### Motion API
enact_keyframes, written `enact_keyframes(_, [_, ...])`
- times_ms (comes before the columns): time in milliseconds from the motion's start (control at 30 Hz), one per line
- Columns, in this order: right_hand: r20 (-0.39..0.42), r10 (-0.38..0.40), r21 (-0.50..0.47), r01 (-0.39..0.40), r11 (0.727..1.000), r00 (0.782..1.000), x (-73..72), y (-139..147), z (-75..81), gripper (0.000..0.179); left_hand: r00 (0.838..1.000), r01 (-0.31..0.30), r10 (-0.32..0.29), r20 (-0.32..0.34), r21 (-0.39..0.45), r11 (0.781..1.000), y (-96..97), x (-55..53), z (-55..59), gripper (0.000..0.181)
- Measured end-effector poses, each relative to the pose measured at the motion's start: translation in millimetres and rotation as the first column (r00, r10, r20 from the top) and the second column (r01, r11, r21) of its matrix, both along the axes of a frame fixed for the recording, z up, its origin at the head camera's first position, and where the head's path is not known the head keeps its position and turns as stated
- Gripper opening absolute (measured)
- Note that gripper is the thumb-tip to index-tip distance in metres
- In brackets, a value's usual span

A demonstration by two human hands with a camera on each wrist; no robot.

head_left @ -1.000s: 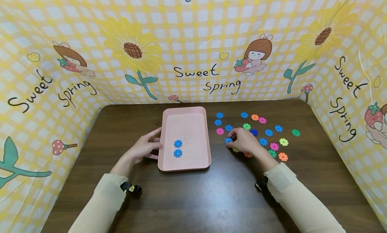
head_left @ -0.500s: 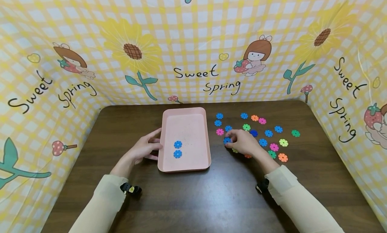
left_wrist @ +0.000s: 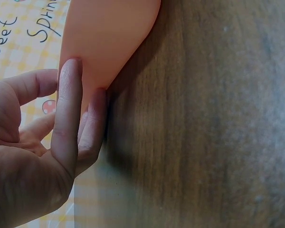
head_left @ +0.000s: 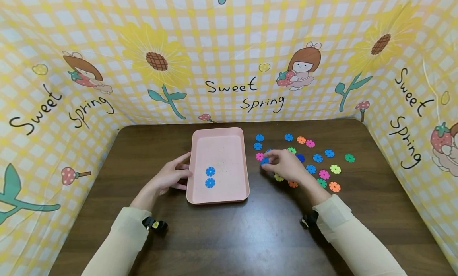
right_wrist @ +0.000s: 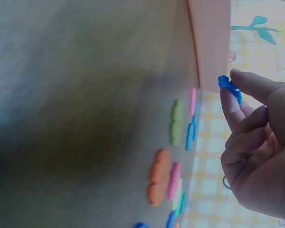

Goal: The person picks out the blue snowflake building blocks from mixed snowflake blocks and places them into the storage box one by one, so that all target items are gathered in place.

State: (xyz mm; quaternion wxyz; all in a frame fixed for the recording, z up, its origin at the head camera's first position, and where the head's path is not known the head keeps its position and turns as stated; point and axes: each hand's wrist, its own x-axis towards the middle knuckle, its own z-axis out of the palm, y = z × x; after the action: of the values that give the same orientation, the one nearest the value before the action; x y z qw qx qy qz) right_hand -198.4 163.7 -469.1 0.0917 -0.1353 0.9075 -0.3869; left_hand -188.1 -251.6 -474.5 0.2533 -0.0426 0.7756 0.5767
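My right hand pinches a blue notched plastic disc between thumb and forefinger, just right of the pink tray. In the right wrist view that blue disc shows nearly edge-on, raised off the table. Two blue discs lie one below the other in the tray. My left hand touches the tray's left side with extended fingers. The left wrist view shows fingertips resting against its outer wall.
Several loose discs in blue, pink, orange, green and yellow-green lie scattered on the brown table around and beyond my right hand. A yellow checked cloth surrounds the table's back and sides.
My right hand has lifted the blue disc and shifted it slightly left and away from me, exposing more of the yellow-green and orange discs. My left hand and the tray stay put.
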Motion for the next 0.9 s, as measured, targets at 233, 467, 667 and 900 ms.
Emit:
enact_keyframes(233, [-0.022, 0.044, -0.083, -0.046, 0.995, 0.999, -0.1, -12, 13.5, 0.037, 1.0, 0.004, -0.004, 0.003, -0.001, 1.0, -0.9, 1.0, 1.8, 0.08])
enact_keyframes(467, [-0.068, 0.077, -0.117, -0.085, 0.99, 0.995, -5.4, -35, 21.4, 0.039, 1.0, 0.003, -0.003, -0.003, 0.002, 1.0, -0.7, 1.6, 1.6, 0.08])
enact_keyframes(667, [-0.075, 0.09, -0.117, -0.099, 0.988, 0.993, -11.1, -56, 25.5, 0.039, 1.0, 0.001, -0.001, -0.003, 0.02, 1.0, 1.2, 1.0, -0.7, 0.081])
enact_keyframes(900, [-0.04, 0.144, -0.145, -0.148, 0.978, 0.989, -19.4, -83, 24.6, 0.037, 1.0, -0.008, 0.008, 0.001, 0.02, 1.0, 0.0, 1.5, 0.3, 0.081])
